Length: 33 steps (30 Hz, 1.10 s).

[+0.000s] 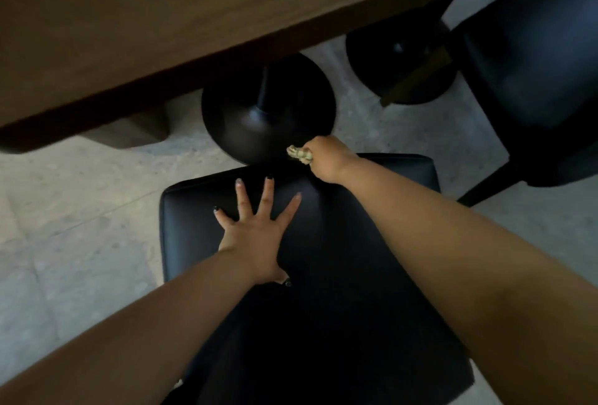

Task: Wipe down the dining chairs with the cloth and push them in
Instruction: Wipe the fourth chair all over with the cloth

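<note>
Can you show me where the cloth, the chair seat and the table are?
Crumpled pale cloth (299,154): head view, bunched end.
Black padded chair seat (349,243): head view, middle of cushion.
Brown wooden table (161,16): head view, bare top.

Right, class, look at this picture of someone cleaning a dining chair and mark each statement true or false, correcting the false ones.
1. The left hand lies flat with fingers spread on the chair seat. True.
2. The right hand grips the cloth. True.
3. The cloth lies loose on the floor. False: it is bunched in the right hand at the seat's far edge.
4. The seat is tucked fully under the table. False: nearly all of it is out in the open.
5. A second dark chair stands to the right. True.
</note>
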Tool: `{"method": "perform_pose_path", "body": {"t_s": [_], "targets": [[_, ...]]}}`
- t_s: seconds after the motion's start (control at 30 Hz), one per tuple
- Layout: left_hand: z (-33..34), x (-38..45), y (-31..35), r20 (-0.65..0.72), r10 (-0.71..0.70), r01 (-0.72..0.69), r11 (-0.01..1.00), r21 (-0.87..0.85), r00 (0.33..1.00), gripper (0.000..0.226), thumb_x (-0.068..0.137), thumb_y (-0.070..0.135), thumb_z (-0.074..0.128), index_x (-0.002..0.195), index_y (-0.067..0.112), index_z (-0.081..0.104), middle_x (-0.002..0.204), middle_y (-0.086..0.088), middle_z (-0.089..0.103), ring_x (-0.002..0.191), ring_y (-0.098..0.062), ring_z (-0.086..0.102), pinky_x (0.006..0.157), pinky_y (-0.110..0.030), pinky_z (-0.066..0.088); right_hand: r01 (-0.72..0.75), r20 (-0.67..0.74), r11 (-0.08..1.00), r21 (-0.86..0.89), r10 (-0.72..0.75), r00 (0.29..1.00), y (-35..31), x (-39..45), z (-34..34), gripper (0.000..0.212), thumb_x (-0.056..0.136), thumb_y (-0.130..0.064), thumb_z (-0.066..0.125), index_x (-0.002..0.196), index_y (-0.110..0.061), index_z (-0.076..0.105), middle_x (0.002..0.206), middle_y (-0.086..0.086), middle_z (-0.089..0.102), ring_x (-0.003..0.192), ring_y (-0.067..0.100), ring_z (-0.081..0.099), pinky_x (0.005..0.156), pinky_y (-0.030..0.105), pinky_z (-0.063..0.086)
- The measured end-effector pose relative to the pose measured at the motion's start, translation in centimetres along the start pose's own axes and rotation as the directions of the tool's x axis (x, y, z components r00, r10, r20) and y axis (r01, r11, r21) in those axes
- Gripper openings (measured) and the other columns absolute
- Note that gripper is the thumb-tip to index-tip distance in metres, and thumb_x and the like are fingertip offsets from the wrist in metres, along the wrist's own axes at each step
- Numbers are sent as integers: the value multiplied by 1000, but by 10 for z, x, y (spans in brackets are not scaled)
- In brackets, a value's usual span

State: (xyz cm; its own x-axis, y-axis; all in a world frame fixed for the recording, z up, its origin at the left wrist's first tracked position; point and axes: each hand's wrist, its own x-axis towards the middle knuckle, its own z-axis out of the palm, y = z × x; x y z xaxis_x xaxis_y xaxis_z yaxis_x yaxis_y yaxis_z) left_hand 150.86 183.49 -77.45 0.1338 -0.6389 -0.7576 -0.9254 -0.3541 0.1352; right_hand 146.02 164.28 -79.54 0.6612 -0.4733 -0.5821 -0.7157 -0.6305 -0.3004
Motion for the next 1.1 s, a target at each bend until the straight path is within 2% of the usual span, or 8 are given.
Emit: {"method": "perform_pose_path", "body": {"t_s": [0.23,0.4,0.57,0.63,0.73,0.93,1.0,1.1], "targets": [[7,7,12,-39,-95,96,995,34,995,138,64,71,73,141,42,-38,147,-11,-49,136,-54,-32,107,-75,16,-188,-60,981,-45,186,981,116,-28,-28,22,88,-3,52,105,2,64,110,24,63,102,39,60,84,36,47],[10,7,14,-51,-106,108,993,39,993,139,63,75,71,138,42,-42,146,-11,-50,136,-54,-33,108,-74,17,-365,-113,931,26,365,924,162,-42,-35,16,84,-1,56,97,4,63,107,25,63,100,41,60,80,38,48],[9,5,12,-58,-93,94,995,18,994,137,64,73,72,141,43,-38,147,-10,-48,136,-53,-33,107,-75,15,-622,-120,698,355,693,710,188,-74,-14,19,91,-2,54,103,10,61,98,27,62,80,36,58,64,34,41],[6,2,11,-40,-77,77,997,8,996,137,64,72,72,142,43,-36,148,-10,-47,136,-53,-32,107,-76,15,-615,-195,626,480,760,620,180,-82,-8,23,92,0,51,112,8,58,110,30,60,91,41,59,74,41,48],[-1,-2,3,-25,-23,22,999,-36,999,133,69,65,74,146,40,-31,152,-6,-42,140,-49,-30,110,-72,13,-534,-284,653,537,736,615,152,-72,2,44,90,3,49,133,1,48,127,27,54,117,43,50,97,45,42],[1,-30,-71,-179,-8,-44,958,-282,984,114,84,38,72,154,22,-17,161,-5,-24,150,-20,-13,122,-38,14,-588,-412,738,332,674,614,98,-50,41,62,85,0,53,143,7,31,147,29,30,138,45,21,116,47,13],[16,-43,-101,-191,-63,6,958,-287,980,115,84,38,72,154,13,-16,162,-8,-22,150,-22,-16,123,-37,7,-483,-467,813,324,582,666,64,-44,59,62,84,3,50,143,8,32,149,30,28,141,45,17,117,49,10],[45,-68,-138,-126,-166,106,917,-385,978,117,86,41,71,152,7,-20,161,-9,-24,150,-22,-17,123,-35,5,-230,-562,933,275,350,749,-20,-34,98,59,76,9,49,135,8,45,141,33,40,134,49,32,114,56,20]]}}
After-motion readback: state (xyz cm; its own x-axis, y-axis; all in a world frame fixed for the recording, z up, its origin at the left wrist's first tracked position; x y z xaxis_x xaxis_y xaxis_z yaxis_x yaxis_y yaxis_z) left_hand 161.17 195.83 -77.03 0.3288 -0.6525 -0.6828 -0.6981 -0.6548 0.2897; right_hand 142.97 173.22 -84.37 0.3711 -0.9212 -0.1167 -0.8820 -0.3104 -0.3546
